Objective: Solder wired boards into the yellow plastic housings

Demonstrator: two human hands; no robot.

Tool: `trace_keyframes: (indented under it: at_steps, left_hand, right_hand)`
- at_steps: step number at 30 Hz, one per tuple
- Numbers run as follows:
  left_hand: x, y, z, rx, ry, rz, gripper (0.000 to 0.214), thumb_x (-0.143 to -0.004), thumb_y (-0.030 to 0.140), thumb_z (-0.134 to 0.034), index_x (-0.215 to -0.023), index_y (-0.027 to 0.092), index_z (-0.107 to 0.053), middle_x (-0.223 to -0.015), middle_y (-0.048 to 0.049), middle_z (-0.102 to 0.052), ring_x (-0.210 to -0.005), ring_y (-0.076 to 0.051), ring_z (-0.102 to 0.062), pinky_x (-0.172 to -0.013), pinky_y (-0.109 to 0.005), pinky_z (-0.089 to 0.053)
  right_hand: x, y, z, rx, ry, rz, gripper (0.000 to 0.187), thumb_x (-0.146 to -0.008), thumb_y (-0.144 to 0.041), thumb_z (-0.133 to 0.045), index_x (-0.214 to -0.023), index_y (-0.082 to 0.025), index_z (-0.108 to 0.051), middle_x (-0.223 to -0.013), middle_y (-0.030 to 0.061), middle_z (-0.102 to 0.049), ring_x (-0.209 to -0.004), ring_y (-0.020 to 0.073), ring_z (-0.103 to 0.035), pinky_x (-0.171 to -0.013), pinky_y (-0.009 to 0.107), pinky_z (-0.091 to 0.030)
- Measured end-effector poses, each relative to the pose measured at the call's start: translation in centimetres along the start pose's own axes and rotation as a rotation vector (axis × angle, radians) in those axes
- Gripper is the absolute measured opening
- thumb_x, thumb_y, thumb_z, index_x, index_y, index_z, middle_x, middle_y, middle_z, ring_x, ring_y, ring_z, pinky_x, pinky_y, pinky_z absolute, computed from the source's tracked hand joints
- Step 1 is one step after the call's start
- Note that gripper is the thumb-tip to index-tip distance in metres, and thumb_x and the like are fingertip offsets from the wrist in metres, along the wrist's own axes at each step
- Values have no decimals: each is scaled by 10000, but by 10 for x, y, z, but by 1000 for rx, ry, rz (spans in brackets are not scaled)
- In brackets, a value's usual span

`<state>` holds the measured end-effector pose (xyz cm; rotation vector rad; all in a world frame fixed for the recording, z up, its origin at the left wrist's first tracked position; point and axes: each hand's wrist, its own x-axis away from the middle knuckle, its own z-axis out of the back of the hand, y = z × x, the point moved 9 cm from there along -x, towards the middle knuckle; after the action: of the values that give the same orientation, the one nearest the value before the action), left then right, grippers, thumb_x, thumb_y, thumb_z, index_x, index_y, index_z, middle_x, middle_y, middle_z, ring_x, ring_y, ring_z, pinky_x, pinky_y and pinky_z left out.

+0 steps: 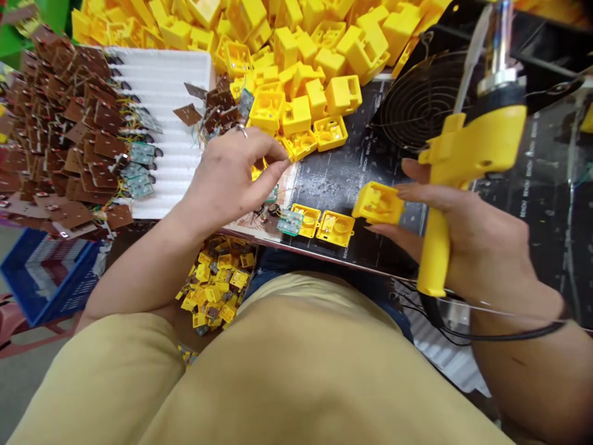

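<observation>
My right hand [482, 241] grips a yellow pistol-shaped soldering iron [477, 148], its metal barrel pointing up. Between that hand's thumb and fingers is also a yellow plastic housing [378, 203], just above the black bench mat. My left hand [236, 176] is closed in a pinch beside the nearest housings of the pile; whatever its fingertips hold is hidden. Below it, a small green circuit board [290, 222] with wires lies against an open yellow housing [307, 217]. Another open housing [336, 228] sits to the right of that one.
Yellow housings [296, 43] are heaped at the back. Brown circuit boards [69, 136] are stacked at left on white foam [169, 123]. A black fan [421, 102] stands at right. Below the bench edge are filled yellow pieces [217, 284] and a blue crate [46, 272].
</observation>
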<state>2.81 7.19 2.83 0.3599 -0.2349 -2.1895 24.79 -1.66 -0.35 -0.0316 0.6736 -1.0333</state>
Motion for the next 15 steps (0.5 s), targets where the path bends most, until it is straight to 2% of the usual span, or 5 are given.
trace_keyframes:
  at_steps: [2, 4, 9, 12, 15]
  left_hand:
    - [-9, -13, -7, -39, -44, -9, 331, -1006, 400, -483, -979, 227, -763, -923, -59, -740, -980, -242, -676, -900, -398, -504]
    - [-17, -16, -22, -82, -101, -62, 346, -974, 452, -528, -900, 219, -773, -855, -67, -725, -1017, -281, -676, -923, -434, -490]
    - [-21, -18, -55, -96, -183, -168, 232, -875, 381, -641, -767, 216, -762, -717, -47, -697, -990, -305, -680, -1011, -536, -431]
    - [-19, -24, -55, 27, -179, -103, 185, -884, 299, -618, -813, 234, -776, -730, -14, -729, -902, -242, -695, -1032, -515, -442]
    - [-19, -24, -52, 253, -182, -28, 213, -914, 306, -596, -923, 219, -791, -836, -11, -778, -832, -186, -705, -920, -392, -517]
  right_hand:
    - [-18, -15, -7, 65, 72, 87, 411, -946, -396, -741, -1269, -230, -548, -1283, 129, -717, -1048, 227, -750, -850, 299, -624]
    - [-34, -19, -23, 122, 74, 99, 363, -981, -402, -694, -1259, -217, -552, -1162, 105, -749, -964, 220, -762, -776, 282, -619]
    - [-40, -16, -54, 115, -40, 135, 285, -1067, -419, -513, -1242, -205, -582, -1042, 81, -748, -805, 251, -756, -627, 341, -602]
    - [-27, -20, -46, 27, -98, 146, 310, -1046, -419, -569, -1280, -217, -566, -1135, 83, -750, -935, 255, -764, -744, 358, -637]
    - [-8, -22, -15, -23, -20, 67, 323, -969, -328, -715, -1264, -256, -606, -1195, 60, -754, -1037, 212, -752, -889, 305, -622]
